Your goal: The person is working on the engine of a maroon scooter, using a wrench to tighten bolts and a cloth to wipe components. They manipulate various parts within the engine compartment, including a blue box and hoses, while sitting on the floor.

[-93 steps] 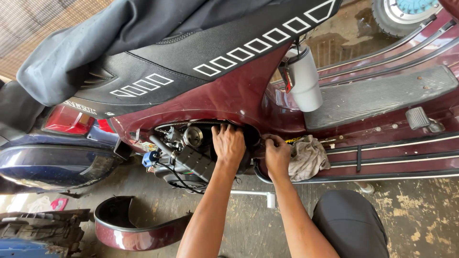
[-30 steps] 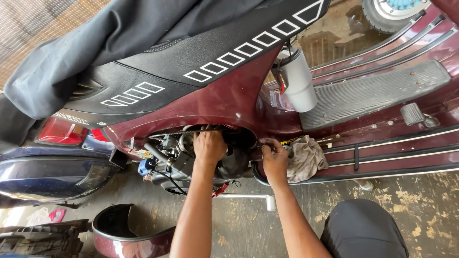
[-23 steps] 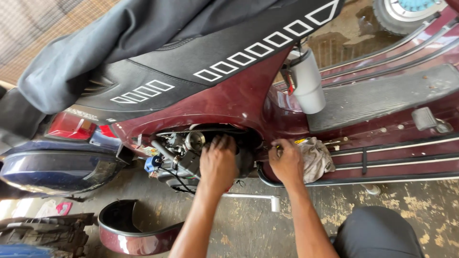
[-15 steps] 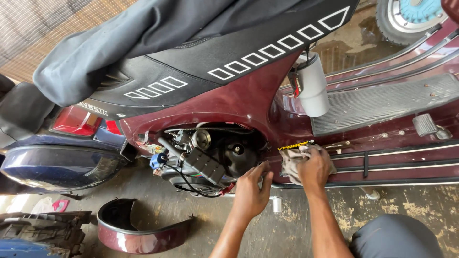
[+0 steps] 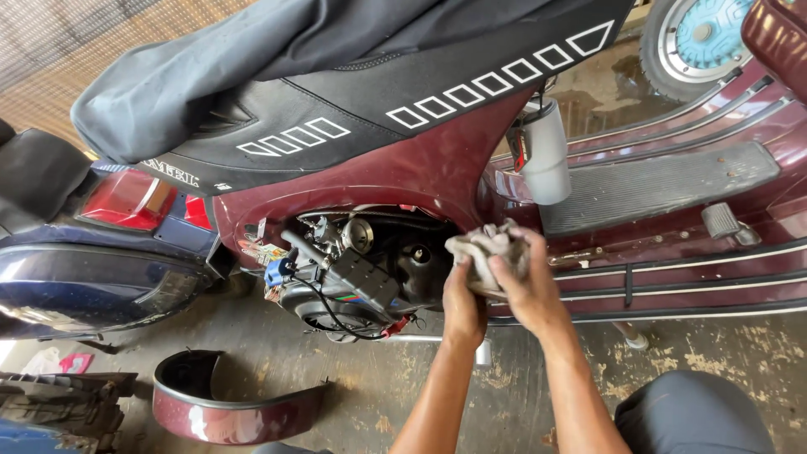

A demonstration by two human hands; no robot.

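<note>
A maroon scooter [image 5: 437, 172] stands side-on with its side panel off, so the engine [image 5: 357, 269] shows in the opening. My left hand [image 5: 464, 301] and my right hand [image 5: 525, 286] are both closed around a crumpled grey rag [image 5: 487, 245], held just right of the engine opening and in front of the footboard edge. The rag hides most of my fingers.
The removed maroon side panel [image 5: 227, 408] lies on the concrete floor at lower left. A black seat cover [image 5: 336, 92] drapes the seat. A rubber floor mat [image 5: 664, 185] and a brake pedal [image 5: 723, 220] lie to the right. A dark blue vehicle body [image 5: 84, 286] sits at left. My knee [image 5: 698, 416] is at lower right.
Both hands have left the engine opening. The right hand picked the rag up off the footboard, and now both hands hold it together in front of the scooter.
</note>
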